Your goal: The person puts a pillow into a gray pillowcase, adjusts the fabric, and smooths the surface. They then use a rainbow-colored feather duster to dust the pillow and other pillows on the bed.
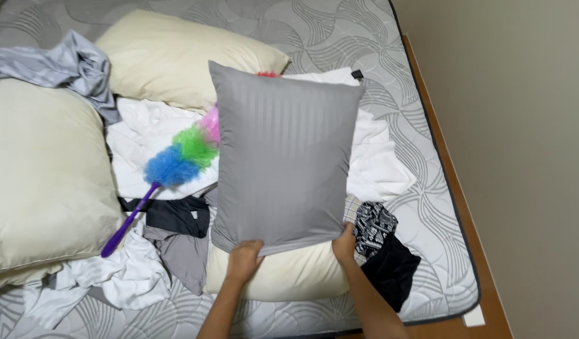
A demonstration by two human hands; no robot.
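Gripping the open lower hem of the grey striped fabric pillowcase, the left hand and right hand pinch it with curled fingers; pulling evenly would best draw it over the cream pillow bulging just below them.

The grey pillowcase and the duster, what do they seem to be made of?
Grey pillowcase: woven fabric, probably satin-stripe cotton or polyester; faint vertical stripes and a slight sheen. Duster: fluffy synthetic fibres in blue, green and pink; its purple handle looks like smooth plastic.
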